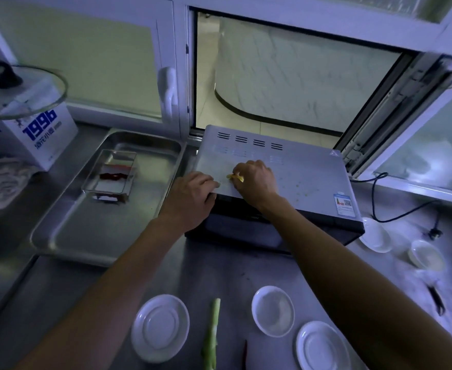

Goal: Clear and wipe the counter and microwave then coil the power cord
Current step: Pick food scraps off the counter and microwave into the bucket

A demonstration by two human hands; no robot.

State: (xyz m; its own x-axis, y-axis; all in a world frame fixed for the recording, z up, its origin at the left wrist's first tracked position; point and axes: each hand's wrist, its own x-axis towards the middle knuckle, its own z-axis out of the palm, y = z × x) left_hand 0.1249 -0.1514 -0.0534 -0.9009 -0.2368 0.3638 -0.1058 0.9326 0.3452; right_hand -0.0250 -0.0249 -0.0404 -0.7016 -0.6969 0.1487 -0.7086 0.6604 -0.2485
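A grey microwave (307,166) stands on the steel counter (219,271) below an open window. Crumbs dot its top. My right hand (257,180) rests on the microwave top with its fingers curled round small yellow food scraps (236,177). My left hand (190,198) lies at the top's front left edge, fingers bent over the corner, holding nothing that I can see. The black power cord (379,206) trails over the counter to the right of the microwave, its plug (433,232) lying loose.
A steel tray (67,236) with a clear box (110,177) sits left of the microwave. Further left lie a crumpled cloth (0,182), a white box (43,134) and a glass lid (24,89). White dishes (161,327) and a green stalk (211,335) lie in front; bowls (425,255) stand at the right.
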